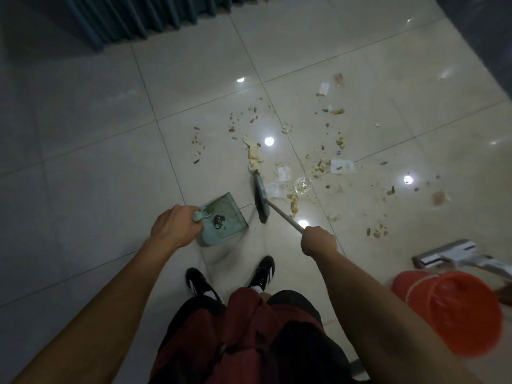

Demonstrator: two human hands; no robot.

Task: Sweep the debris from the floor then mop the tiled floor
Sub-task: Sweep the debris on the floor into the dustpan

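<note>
The tiled floor [91, 112] spreads pale and glossy around you, with a dark curtain [138, 18] at the far left. An orange bucket [457, 311] sits near right, a mop head [443, 254] just beyond it. Debris [304, 151] lies scattered far and right of the broom head [261, 199]. The green dustpan [223, 217] rests left of the broom. Your left hand [176, 227] is clamped on the dustpan handle; your right hand [318, 241] is fisted around the broom stick [285, 217].

Open tile left of the dustpan [223, 216]; debris [302, 162] crowds ahead and right, orange bucket [454, 314] and mop head [443, 253] block the near right.
</note>
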